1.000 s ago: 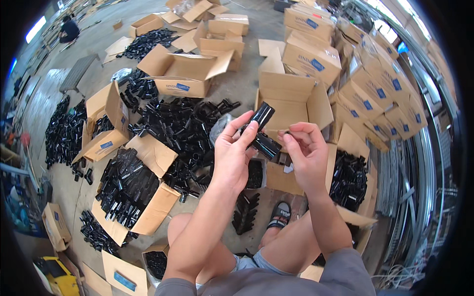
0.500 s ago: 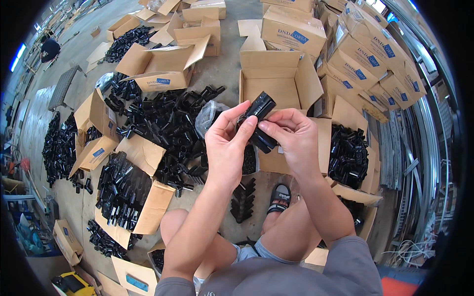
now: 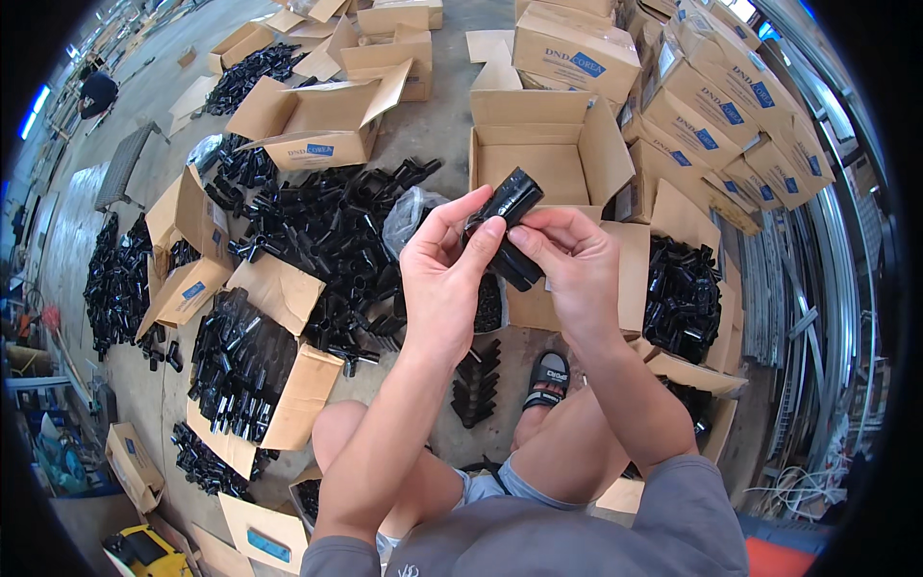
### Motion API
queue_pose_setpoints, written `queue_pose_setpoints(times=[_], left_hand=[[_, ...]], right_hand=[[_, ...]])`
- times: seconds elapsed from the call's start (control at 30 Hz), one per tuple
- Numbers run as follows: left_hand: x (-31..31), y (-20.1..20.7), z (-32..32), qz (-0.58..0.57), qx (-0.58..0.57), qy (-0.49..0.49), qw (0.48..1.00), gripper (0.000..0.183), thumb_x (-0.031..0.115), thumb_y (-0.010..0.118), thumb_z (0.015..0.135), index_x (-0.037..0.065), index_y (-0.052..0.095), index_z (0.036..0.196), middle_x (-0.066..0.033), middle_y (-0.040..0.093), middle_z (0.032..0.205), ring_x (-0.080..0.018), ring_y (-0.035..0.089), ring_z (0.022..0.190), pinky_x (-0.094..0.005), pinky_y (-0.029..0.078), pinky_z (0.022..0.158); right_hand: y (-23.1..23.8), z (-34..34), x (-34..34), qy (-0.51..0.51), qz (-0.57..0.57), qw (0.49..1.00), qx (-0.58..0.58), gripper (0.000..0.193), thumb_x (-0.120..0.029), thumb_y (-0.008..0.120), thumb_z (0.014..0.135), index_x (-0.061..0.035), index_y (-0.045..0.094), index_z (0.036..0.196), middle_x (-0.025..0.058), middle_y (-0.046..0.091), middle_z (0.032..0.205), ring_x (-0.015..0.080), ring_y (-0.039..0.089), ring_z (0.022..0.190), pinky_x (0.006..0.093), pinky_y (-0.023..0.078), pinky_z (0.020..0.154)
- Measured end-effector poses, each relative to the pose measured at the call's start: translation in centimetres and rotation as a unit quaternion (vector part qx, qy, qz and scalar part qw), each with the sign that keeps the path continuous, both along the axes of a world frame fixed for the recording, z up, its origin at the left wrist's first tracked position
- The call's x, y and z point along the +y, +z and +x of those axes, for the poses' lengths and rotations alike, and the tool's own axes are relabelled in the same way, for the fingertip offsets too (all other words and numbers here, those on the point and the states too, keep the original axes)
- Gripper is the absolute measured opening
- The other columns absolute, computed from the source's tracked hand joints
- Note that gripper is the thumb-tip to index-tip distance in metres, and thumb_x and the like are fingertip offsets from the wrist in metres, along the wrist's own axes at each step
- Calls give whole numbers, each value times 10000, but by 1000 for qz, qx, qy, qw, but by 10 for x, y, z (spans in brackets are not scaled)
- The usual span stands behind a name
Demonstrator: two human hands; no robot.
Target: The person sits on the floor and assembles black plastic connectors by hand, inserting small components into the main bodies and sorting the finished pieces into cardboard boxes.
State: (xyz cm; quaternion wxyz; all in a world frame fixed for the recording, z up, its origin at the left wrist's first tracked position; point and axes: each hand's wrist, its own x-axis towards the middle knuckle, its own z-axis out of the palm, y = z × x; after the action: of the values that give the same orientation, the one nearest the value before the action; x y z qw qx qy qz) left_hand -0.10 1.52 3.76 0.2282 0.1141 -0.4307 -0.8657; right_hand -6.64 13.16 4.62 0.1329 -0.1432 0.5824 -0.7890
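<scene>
A black tube-shaped pipe joint [image 3: 515, 195] is held up in front of my chest, tilted with its upper end to the right. My left hand [image 3: 440, 260] grips it from the left side, thumb across its middle. From the other side my right hand [image 3: 579, 262] pinches it between thumb and fingers. Parts of the joint are hidden behind the fingers. Beyond the hands stands an open cardboard box [image 3: 529, 120]. Below them on the floor lies a short row of stacked black joints [image 3: 476, 385], and a big loose heap of joints [image 3: 317, 240] spreads to the left.
Joints fill an open box [image 3: 685, 298] on the right and another box [image 3: 236, 370] on the left. Closed cartons [image 3: 707, 115] are stacked at the far right, beside long metal profiles [image 3: 827, 298]. A clear plastic bag [image 3: 409, 219] lies by the heap. My sandalled foot [image 3: 548, 380] rests below.
The joint has turned slightly in my fingers and its upper end sits a little higher and further right. Both hands keep hold of it. The whole view has shifted a little.
</scene>
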Motion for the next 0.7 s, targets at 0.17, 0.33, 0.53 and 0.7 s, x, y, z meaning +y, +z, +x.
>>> queue_pose_setpoints(times=[0.17,0.33,0.53,0.7], left_hand=[[0,-3,0,-31,-11,12,999,338,14,698,958,-10,647,1291,-49,710,1063,-64,628,929,-236,520,818],[0,-1,2,-29,-12,29,999,330,20,706,953,-17,654,1277,-47,707,1055,-64,627,930,-233,518,818],[-4,-5,2,-88,-28,43,995,332,26,696,958,7,648,1285,-95,699,1159,-99,654,1011,-252,546,877],[-3,-4,1,-105,-49,39,992,308,13,698,951,-13,661,1255,-73,706,1101,-91,648,967,-243,533,852]], right_hand=[[-6,4,-4,-22,25,999,-9,133,-20,741,923,24,717,1046,85,752,983,95,699,865,238,576,793],[-4,7,-5,1,-8,996,-94,149,-68,730,947,13,723,1071,69,749,996,87,689,880,238,564,809],[-8,3,-1,24,22,996,-84,141,-28,705,946,3,720,1083,69,741,1013,102,681,922,252,549,854],[-20,-8,1,48,33,989,-133,153,1,698,931,2,717,1083,62,733,1009,114,672,937,264,533,876]])
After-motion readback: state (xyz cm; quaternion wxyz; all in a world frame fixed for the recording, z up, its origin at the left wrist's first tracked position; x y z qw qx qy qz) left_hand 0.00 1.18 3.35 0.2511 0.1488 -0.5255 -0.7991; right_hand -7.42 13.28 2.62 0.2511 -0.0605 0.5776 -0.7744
